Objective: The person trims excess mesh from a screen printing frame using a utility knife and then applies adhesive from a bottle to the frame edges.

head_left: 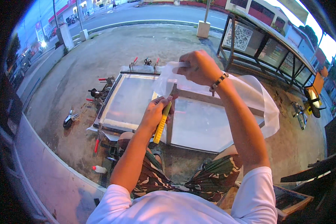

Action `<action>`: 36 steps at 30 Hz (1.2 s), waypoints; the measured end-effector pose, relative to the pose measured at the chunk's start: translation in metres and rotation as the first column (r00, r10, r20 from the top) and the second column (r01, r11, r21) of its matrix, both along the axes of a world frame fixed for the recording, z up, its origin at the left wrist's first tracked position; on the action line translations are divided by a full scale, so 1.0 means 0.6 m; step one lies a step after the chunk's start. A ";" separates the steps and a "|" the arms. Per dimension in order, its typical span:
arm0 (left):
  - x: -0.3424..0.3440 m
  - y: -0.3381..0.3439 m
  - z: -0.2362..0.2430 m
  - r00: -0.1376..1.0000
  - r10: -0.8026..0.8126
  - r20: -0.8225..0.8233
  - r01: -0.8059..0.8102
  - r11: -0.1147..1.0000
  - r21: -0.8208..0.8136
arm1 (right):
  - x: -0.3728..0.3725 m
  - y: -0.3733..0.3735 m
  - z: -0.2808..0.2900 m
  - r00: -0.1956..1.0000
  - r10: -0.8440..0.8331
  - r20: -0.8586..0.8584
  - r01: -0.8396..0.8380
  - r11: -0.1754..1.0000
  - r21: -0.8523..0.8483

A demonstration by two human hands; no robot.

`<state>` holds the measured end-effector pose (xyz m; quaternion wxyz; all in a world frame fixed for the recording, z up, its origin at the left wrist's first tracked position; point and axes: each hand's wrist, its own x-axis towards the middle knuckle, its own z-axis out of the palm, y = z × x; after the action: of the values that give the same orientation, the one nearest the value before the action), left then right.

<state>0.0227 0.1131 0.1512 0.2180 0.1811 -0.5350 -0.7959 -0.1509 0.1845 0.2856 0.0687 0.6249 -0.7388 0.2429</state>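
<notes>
Two fists: left hand (155,114) around yellow knife (162,125), blade hidden; right hand (199,67) pinching translucent sheet (250,91).

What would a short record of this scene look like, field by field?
place: outdoors, on concrete ground beside a road
left hand: grip shut on a yellow knife
right hand: pinches white mesh, lifted taut
below hands: wooden frame with screen
second frame: lies to the left, red-handled clamps at its edges
ground items: white bottle, lower left
person: seated, camouflage shorts, beaded wristband
</notes>
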 end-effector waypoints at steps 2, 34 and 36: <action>-0.001 0.001 0.000 1.000 0.003 -0.002 -0.003 1.000 0.003 | 0.000 0.002 0.000 1.000 0.012 -0.006 -0.012 1.000 -0.010; -0.053 -0.049 0.066 0.977 -0.170 0.127 0.139 0.965 0.222 | -0.019 0.028 0.061 0.987 0.155 -0.054 -0.151 0.987 0.060; -0.061 -0.055 0.083 0.962 -0.248 0.110 0.219 0.949 0.229 | -0.016 0.032 0.069 0.993 0.108 -0.051 -0.105 0.993 0.046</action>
<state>-0.0141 0.0801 0.2013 0.0640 0.1932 -0.4774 -0.8548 -0.1603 0.2034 0.3268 0.0618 0.6710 -0.7074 0.2135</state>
